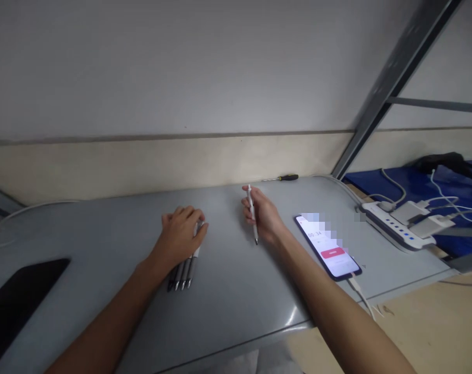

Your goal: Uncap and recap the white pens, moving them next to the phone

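Note:
My left hand point(183, 228) is cupped over a row of several pens point(186, 267) lying side by side on the grey desk. Its fingers curl over their upper ends, with the thumb along the right side of the row. The lower barrels and silver tips stick out below the palm, pointing toward me. To the right, my right hand point(265, 213) is closed around a white pen point(252, 208), raised a little off the desk. That pen's tip points down and its clicker end points up; the fingers partly cover the barrel.
A lit phone point(331, 249) on a charging cable lies right of my right forearm. Beyond it is a white power strip point(399, 228) with chargers plugged in. A screwdriver point(288, 177) rests by the wall. At left lies a flat black object point(23, 306). A metal post point(395, 83) rises at right.

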Demonstrator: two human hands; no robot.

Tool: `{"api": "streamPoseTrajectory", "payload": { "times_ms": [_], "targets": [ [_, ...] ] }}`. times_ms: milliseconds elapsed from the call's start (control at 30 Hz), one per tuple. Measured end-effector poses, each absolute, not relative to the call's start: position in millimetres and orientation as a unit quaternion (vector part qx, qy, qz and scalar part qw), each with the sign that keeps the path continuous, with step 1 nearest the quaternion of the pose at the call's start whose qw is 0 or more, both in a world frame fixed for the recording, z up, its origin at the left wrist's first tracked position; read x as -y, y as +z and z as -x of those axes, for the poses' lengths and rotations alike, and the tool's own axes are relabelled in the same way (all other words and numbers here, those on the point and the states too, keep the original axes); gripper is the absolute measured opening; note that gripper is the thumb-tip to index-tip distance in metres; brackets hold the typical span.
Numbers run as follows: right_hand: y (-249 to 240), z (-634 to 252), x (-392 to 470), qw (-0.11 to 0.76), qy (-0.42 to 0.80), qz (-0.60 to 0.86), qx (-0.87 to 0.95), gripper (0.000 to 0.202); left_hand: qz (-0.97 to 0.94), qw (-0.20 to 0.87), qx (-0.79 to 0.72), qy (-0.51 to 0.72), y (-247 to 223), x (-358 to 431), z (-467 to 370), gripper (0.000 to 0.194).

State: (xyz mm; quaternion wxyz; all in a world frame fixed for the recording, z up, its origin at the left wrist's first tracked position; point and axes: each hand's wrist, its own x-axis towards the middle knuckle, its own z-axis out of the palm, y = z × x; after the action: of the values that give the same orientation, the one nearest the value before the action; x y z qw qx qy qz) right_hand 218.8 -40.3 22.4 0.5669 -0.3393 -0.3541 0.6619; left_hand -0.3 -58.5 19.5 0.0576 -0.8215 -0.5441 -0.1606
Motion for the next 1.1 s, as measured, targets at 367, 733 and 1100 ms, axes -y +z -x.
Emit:
{"api": "streamPoseTrajectory", "payload": {
  "times_ms": [367,733,1100],
  "targets": [
    [6,-226,67,0.293,0.191,0.645,0.679,0.026,0.838,0.045,0.53,-0.121,24,63,4,0.011],
    [2,-245,72,0.211,0.105,0.703,0.671,0.024,0.856,0.021,0.503,-0.121,23,67,0,0.012],
    [4,-253,97,0.211,0.078,0.717,0.66,0.029,0.861,-0.007,0.491,-0.131,30,73,-4,0.011]
  ]
}}
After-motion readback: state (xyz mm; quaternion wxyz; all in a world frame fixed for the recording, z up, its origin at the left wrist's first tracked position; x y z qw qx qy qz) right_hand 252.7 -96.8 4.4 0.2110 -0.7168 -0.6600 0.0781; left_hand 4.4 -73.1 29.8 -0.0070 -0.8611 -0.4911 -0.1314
